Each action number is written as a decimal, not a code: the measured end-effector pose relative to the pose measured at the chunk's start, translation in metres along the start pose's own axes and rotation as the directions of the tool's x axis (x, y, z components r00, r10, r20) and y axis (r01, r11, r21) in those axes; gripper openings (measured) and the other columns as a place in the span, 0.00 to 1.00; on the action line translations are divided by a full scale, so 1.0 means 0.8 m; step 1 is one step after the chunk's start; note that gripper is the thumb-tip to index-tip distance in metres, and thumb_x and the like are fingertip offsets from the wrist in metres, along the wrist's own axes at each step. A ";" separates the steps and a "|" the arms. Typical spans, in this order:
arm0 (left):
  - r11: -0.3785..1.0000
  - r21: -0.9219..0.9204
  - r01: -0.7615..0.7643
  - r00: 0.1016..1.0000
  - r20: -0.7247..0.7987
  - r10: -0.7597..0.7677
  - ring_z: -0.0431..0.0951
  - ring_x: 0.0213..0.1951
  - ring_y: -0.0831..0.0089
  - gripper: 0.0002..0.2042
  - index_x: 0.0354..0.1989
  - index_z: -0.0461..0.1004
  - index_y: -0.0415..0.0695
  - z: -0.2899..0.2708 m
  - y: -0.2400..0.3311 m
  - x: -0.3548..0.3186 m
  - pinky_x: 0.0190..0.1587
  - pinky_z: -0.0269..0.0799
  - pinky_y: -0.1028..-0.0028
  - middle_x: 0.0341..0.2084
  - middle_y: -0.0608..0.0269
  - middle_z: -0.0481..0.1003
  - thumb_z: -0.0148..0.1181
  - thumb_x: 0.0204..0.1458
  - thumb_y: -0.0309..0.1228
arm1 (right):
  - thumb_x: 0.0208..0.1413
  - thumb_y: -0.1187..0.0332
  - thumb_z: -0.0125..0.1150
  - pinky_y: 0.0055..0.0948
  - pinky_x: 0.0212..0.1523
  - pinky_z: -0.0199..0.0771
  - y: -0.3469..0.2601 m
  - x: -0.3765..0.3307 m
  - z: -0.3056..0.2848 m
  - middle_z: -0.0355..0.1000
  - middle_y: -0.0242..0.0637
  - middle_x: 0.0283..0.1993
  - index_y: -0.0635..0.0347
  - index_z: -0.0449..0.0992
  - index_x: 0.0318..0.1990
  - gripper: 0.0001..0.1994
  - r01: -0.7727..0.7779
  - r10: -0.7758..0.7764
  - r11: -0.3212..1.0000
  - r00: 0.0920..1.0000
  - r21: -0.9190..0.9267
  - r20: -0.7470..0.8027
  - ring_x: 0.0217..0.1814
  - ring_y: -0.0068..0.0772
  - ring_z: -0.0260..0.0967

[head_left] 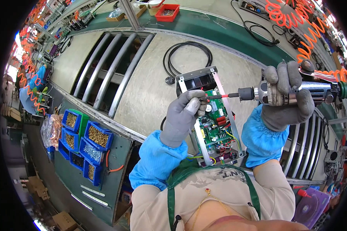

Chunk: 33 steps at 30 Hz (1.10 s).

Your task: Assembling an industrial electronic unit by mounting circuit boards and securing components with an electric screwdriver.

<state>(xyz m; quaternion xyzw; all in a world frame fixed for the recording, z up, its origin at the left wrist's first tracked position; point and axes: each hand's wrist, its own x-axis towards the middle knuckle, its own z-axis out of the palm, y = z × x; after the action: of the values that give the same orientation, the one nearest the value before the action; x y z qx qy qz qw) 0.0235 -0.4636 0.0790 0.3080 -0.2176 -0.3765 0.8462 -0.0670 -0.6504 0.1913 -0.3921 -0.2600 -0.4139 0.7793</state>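
My right hand (275,115), in a grey glove, grips a silver air screwdriver (312,92) held level. Its long thin bit (229,95) has a red sleeve and points left. At the bit's tip, the fingertips of my gloved left hand (181,117) are pinched together; whatever they hold there is too small to make out. Below both hands lies an open metal-framed unit (201,136) with a green circuit board (216,133), coloured wires and a black part at its far end. The left hand covers part of the frame's left side.
A coiled black cable (169,57) lies on the metal bench (142,81) beyond the unit. Metal rollers (115,71) run to the left. Blue bins (98,136) of screws stand at the lower left. An orange coiled air hose (345,75) reaches the screwdriver from the right.
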 end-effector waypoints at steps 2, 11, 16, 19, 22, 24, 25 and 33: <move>0.998 0.070 0.004 0.997 -0.074 0.001 0.71 0.34 0.81 0.11 0.48 0.70 0.35 0.004 -0.003 0.000 0.38 0.70 0.80 0.35 0.60 0.73 0.46 0.59 0.24 | 0.46 0.69 0.57 0.40 0.40 0.66 -0.003 -0.002 -0.004 0.58 0.30 0.30 0.62 0.62 0.57 0.28 0.007 -0.007 1.000 1.000 -0.012 -0.016 0.29 0.27 0.62; 0.928 0.373 -0.014 0.991 -0.117 0.062 0.73 0.32 0.82 0.11 0.46 0.71 0.35 0.026 -0.008 0.014 0.37 0.72 0.80 0.33 0.62 0.74 0.48 0.59 0.26 | 0.45 0.70 0.56 0.37 0.38 0.61 -0.027 -0.007 -0.013 0.56 0.27 0.27 0.62 0.62 0.55 0.26 0.045 -0.046 0.999 0.993 -0.011 -0.112 0.27 0.25 0.58; 0.916 0.384 0.115 0.993 -0.055 -0.102 0.72 0.32 0.82 0.11 0.46 0.71 0.35 0.037 0.000 0.033 0.35 0.71 0.80 0.33 0.62 0.73 0.48 0.59 0.27 | 0.45 0.70 0.56 0.36 0.38 0.60 -0.038 -0.003 -0.025 0.54 0.27 0.27 0.62 0.62 0.55 0.25 0.078 -0.076 0.997 0.989 0.016 -0.125 0.27 0.24 0.55; 0.906 0.407 0.118 0.993 -0.049 -0.107 0.71 0.32 0.82 0.11 0.46 0.71 0.35 0.039 -0.003 0.044 0.35 0.71 0.81 0.33 0.62 0.73 0.47 0.59 0.27 | 0.45 0.70 0.56 0.36 0.39 0.60 -0.042 -0.003 -0.035 0.54 0.27 0.27 0.61 0.62 0.55 0.25 0.093 -0.092 0.996 0.985 -0.004 -0.146 0.27 0.23 0.54; 0.836 0.549 -0.016 1.000 0.008 0.013 0.72 0.34 0.78 0.14 0.49 0.68 0.34 0.037 0.011 0.067 0.38 0.71 0.77 0.35 0.61 0.73 0.48 0.59 0.30 | 0.45 0.70 0.57 0.37 0.40 0.60 -0.042 0.001 -0.044 0.54 0.27 0.27 0.60 0.63 0.54 0.25 0.141 -0.143 0.990 0.972 -0.022 -0.185 0.27 0.23 0.53; 0.556 0.791 -0.254 0.959 0.131 0.252 0.74 0.40 0.67 0.18 0.53 0.65 0.35 0.014 0.018 0.104 0.45 0.71 0.70 0.38 0.54 0.73 0.53 0.55 0.30 | 0.43 0.71 0.58 0.37 0.43 0.61 -0.047 0.006 -0.051 0.54 0.26 0.27 0.59 0.63 0.53 0.25 0.192 -0.189 0.981 0.958 -0.006 -0.218 0.27 0.22 0.52; 0.557 0.789 -0.259 0.959 0.140 0.247 0.74 0.40 0.67 0.18 0.53 0.65 0.35 0.003 0.019 0.119 0.45 0.71 0.70 0.38 0.54 0.73 0.53 0.55 0.30 | 0.43 0.71 0.58 0.37 0.43 0.61 -0.052 0.007 -0.054 0.54 0.26 0.27 0.59 0.63 0.53 0.25 0.200 -0.198 0.980 0.956 -0.013 -0.218 0.27 0.22 0.52; -0.345 0.931 -0.117 0.993 0.101 -0.063 0.73 0.41 0.63 0.14 0.38 0.77 0.49 -0.006 0.007 0.142 0.42 0.71 0.64 0.32 0.62 0.74 0.64 0.43 0.40 | 0.44 0.72 0.57 0.37 0.43 0.62 -0.040 0.012 -0.070 0.55 0.27 0.28 0.59 0.64 0.52 0.24 0.229 -0.230 0.973 0.956 -0.029 -0.183 0.27 0.24 0.52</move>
<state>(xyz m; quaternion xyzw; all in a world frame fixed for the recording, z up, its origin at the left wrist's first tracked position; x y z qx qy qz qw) 0.0996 -0.5469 0.0948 0.8432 -0.4864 -0.0332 0.2266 -0.0846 -0.7121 0.1797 -0.3220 -0.2288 -0.5372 0.7453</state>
